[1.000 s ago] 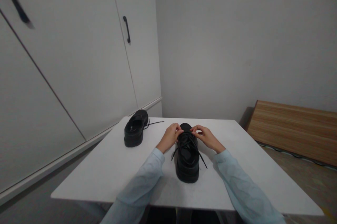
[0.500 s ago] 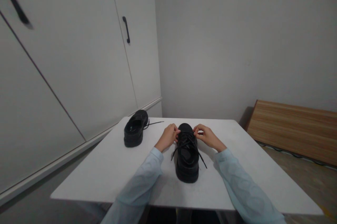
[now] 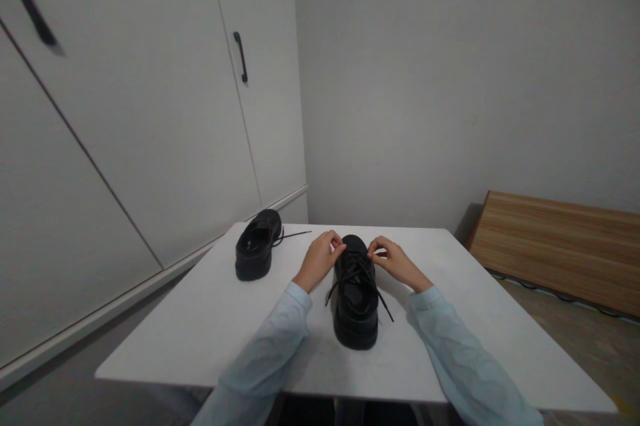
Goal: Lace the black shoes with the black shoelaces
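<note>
The laces (image 3: 361, 271) of the near shoe (image 3: 356, 296) are pinched by the left hand (image 3: 320, 258) and right hand (image 3: 393, 259), mid-tying; crossing is called for next.

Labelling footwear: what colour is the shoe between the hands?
Black, laces too; the head view shows the shoe.

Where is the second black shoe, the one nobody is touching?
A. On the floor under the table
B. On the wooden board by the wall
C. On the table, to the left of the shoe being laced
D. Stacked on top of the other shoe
C: the second shoe sits on the white table, left of the shoe that both hands work on.
</note>
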The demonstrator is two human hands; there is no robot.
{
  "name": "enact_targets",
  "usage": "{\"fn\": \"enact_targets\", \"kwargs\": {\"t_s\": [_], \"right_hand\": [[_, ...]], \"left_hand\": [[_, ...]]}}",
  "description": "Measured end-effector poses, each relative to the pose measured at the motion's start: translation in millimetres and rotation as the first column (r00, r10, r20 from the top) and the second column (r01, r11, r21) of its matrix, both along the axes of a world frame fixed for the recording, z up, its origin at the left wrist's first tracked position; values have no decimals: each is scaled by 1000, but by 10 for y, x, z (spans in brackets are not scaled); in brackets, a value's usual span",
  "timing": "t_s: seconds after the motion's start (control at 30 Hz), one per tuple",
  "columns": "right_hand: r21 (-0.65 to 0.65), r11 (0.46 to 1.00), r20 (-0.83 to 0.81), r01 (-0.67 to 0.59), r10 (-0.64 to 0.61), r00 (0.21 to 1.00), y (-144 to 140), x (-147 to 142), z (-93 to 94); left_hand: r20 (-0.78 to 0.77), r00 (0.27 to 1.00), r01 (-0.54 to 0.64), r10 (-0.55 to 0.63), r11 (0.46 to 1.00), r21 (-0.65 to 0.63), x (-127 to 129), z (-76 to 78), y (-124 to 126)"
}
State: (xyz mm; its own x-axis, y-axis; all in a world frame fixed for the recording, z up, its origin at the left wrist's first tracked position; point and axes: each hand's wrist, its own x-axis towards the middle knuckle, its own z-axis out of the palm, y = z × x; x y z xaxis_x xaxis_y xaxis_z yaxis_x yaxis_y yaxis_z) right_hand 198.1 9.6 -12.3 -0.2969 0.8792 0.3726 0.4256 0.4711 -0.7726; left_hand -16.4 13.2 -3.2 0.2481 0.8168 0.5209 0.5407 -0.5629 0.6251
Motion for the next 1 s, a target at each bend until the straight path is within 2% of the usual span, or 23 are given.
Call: {"fn": "enact_targets", "kwargs": {"t_s": [0.2,0.53,0.7,0.9,1.0], "right_hand": [[68,996,8,55,-56,998,2,-19,29],[18,1000,1,21,-21,1000,33,-97,-65],[23,1000,-21,17,-17,1000,8,-90,-11],[-106,994,-71,-37,30,997,-30,-37,79],[-193,980,-118,-55,33,992,-37,-13,82]], "left_hand": [[-56,997,49,-45,996,76,75,80,-87],[-162,986,35,-25,998,55,182,10,-122],[-201,980,15,1,997,78,193,-5,-136],[-127,992,30,-23,998,52,174,-21,-106],[-38,999,29,-30,999,-22,162,-4,-103]]}}
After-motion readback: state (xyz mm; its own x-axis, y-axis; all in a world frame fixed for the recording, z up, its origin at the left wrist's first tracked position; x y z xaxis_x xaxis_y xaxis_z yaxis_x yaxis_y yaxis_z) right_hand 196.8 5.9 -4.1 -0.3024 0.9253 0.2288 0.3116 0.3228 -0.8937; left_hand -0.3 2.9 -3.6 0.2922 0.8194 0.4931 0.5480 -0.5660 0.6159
